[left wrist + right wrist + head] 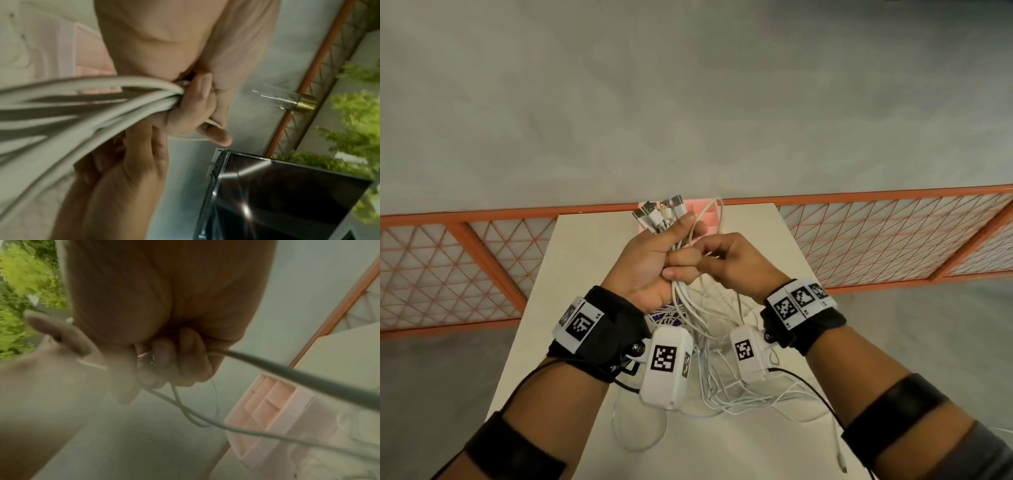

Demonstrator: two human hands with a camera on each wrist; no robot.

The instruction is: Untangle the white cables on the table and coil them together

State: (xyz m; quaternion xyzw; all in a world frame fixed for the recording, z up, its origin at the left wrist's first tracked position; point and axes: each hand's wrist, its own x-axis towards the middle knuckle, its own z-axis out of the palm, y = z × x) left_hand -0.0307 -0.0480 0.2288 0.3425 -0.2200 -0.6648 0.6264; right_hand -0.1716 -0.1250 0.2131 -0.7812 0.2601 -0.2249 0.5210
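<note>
My left hand (654, 253) grips a bundle of white cables (688, 301) raised above the white table (571, 274). Their USB plugs (657, 210) stick up together past its fingers. The strands hang down to a loose tangle (726, 387) on the table. My right hand (726, 257) is close against the left one and pinches a thin cable loop (717, 219) that arcs over both hands. In the left wrist view the thick bundle (86, 104) runs into the curled left fingers (197, 113). The blurred right wrist view has curled fingers (174, 360) round thin cables (195, 412).
A pink compartment tray (709, 219) stands at the table's far edge behind the hands, also visible as the pink tray (273, 415). An orange-framed mesh fence (859, 236) runs behind the table. One cable end (840, 455) trails off near the front right edge.
</note>
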